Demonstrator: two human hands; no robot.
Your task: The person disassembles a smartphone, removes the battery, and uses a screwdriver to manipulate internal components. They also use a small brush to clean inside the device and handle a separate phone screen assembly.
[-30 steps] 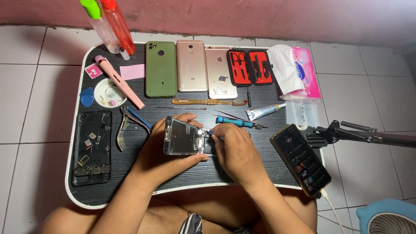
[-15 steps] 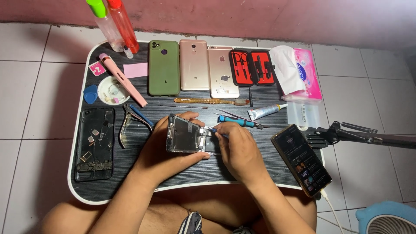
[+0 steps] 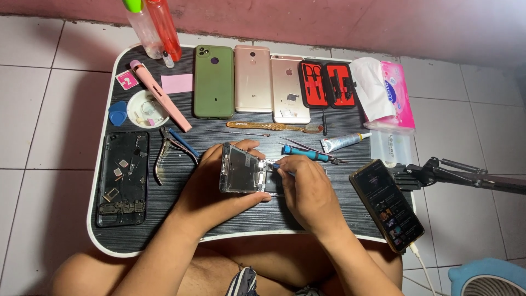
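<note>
Head view: an opened phone frame [image 3: 241, 176] is held near the middle of the black lap table [image 3: 230, 222] while its right end is being worked.

The frame is gripped by the left hand [image 3: 211, 189], fingers curled over its far edge and thumb laid along its near edge. The right hand [image 3: 308, 189] is closed in a pinch on a small blue-handled tool [image 3: 280, 166], whose tip is set against the frame's right end. Against half a second ago, almost nothing has shifted: frame, hands and tool are found in the same spots, so the same fine step is judged to be under way. To the left lies a black back cover [image 3: 123, 178]; pliers [image 3: 169, 149] rest between. A lit phone [image 3: 387, 204] lies right.
</note>
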